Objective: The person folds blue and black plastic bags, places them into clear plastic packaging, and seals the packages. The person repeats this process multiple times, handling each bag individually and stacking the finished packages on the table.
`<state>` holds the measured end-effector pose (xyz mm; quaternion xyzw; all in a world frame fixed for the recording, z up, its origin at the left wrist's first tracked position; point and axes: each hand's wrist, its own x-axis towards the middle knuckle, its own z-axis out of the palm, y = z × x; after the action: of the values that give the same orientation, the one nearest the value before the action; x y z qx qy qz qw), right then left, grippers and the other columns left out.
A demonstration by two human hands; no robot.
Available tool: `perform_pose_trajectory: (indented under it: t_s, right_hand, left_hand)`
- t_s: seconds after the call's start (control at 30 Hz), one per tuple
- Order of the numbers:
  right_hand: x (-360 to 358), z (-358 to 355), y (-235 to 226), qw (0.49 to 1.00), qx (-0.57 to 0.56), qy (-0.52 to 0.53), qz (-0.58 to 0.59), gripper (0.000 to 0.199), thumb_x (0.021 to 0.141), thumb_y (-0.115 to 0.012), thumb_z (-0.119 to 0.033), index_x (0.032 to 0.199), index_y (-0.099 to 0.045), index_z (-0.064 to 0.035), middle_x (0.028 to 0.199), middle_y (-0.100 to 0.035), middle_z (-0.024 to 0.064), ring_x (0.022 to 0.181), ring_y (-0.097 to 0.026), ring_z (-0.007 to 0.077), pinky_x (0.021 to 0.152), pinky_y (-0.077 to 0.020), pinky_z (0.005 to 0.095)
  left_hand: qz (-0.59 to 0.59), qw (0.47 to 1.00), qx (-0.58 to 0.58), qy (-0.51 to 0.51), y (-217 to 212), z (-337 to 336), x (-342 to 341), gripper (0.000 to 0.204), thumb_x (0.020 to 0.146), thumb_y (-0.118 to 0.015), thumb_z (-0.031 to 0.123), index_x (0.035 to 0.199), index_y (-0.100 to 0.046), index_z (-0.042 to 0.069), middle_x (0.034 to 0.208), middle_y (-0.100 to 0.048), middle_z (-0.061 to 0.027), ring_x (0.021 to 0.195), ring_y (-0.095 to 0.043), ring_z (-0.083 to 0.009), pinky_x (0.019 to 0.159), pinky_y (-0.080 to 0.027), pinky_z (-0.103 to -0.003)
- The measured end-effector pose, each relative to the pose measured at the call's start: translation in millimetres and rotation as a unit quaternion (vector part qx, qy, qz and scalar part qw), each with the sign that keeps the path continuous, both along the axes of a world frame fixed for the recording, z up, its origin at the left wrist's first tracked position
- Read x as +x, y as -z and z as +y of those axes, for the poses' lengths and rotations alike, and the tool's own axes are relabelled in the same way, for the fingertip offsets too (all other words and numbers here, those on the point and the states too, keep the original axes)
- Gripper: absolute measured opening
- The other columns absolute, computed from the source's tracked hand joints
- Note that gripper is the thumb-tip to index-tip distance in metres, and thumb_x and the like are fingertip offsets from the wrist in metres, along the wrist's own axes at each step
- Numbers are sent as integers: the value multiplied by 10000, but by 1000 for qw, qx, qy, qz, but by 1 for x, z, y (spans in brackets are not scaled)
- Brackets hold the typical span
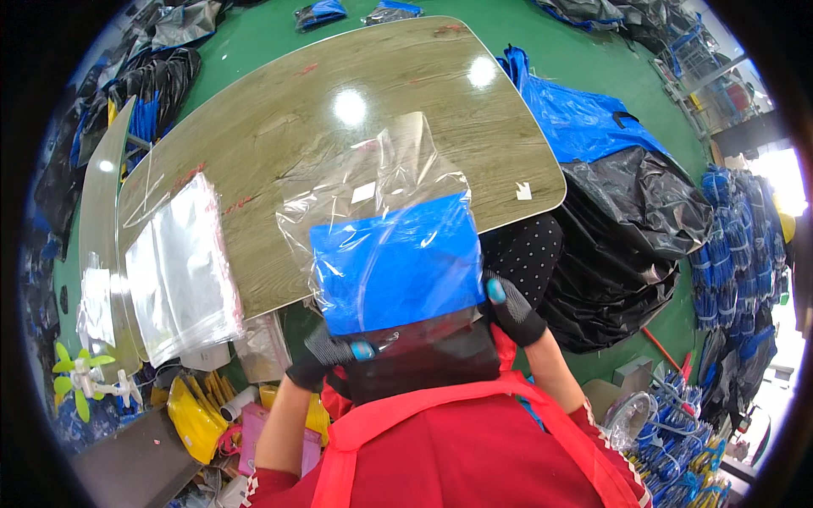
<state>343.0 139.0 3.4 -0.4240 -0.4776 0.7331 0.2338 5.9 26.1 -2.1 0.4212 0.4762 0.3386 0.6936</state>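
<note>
A folded blue and black sheet [398,262] lies in front of me, its black part against my body. A clear plastic bag [415,157] covers the blue part, and its loose far end spreads over the table with a small white label on it. My left hand [326,354], in a dark glove with a blue thumb tip, grips the bag's near left edge where the black part begins. My right hand [514,313], gloved alike, is closed on the right edge, thumb on top. The fingers under the bundle are hidden on both sides.
The wood-patterned table [279,144] has rounded corners. A stack of clear bags [186,271] lies at its left. Black and blue sheeting [627,229] is heaped on the floor at right, near tied blue bundles [732,245]. Yellow bags [195,415] and a small green-bladed fan [80,381] stand at lower left.
</note>
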Motion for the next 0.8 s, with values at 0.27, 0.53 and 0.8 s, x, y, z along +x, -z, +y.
perform_pose_trajectory:
  t_s: [0.27,0.53,0.8]
  right_hand:
    - [-39,-36,-44,996,60,-39,46,598,888,-682,-346,1332,-487,4,1301,-562,142,1164,-561,245,1015,-443,366]
    - [-21,-5,-44,983,83,-163,-28,598,817,-769,-286,1295,-539,-8,1163,-645,99,1117,-583,175,970,-464,338]
    - [-27,-7,-56,969,153,-186,-56,697,827,-759,-297,1372,-437,-5,1305,-564,138,1082,-606,196,926,-502,346]
  left_hand:
    - [-4,976,-94,-194,-4,4,-14,752,776,-787,344,1369,-448,29,1278,-577,-92,1166,-537,-215,1016,-427,-379]
    - [-52,975,-65,-208,-8,-9,1,685,821,-734,325,1366,-448,25,1272,-570,-104,1163,-527,-200,1013,-433,-384]
    - [-186,940,-22,-285,-22,17,6,820,798,-767,324,1437,-345,30,1328,-523,-185,1112,-601,-275,883,-545,-413]
